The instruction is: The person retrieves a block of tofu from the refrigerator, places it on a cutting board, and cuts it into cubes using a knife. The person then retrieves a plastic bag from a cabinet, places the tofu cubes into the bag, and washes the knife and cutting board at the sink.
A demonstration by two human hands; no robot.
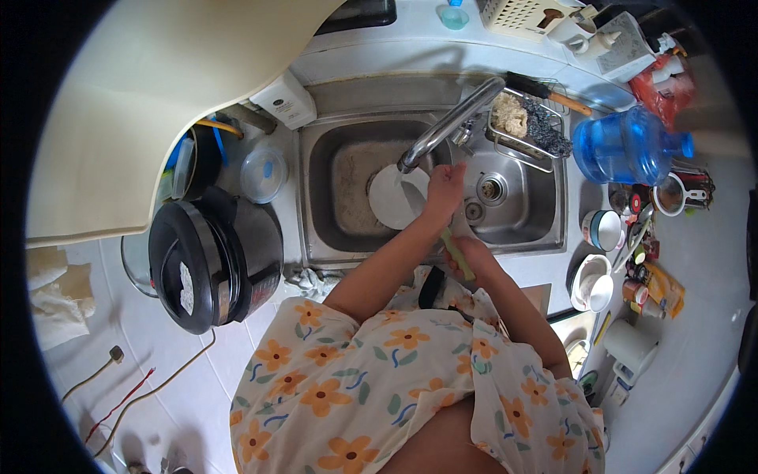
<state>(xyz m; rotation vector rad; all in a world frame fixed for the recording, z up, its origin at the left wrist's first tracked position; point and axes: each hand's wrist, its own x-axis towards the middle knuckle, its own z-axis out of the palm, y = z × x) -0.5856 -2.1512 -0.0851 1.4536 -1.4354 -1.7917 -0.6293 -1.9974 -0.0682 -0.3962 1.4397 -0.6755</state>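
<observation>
My right hand (471, 258) is wrapped around the green handle of a kitchen knife (455, 250), low over the front of the sink. The knife's broad metal blade (412, 198) points away and to the left, above a round white dish (388, 207) in the left basin (346, 160). Close to the blade, over the divider between the basins, is my left hand (445, 188). Its wrist hides part of the knife, and whether its fingers touch the metal is unclear. The chrome faucet (453, 124) reaches over the dish, its spout just beyond my left hand.
The smaller right basin (518, 204) has a drain strainer (490, 188). Behind it a wire rack (524, 142) holds scrubbers. A blue water jug (622, 148) lies at the right. Left of the sink stand a black electric cooker (216, 260) and a clear lid (264, 175).
</observation>
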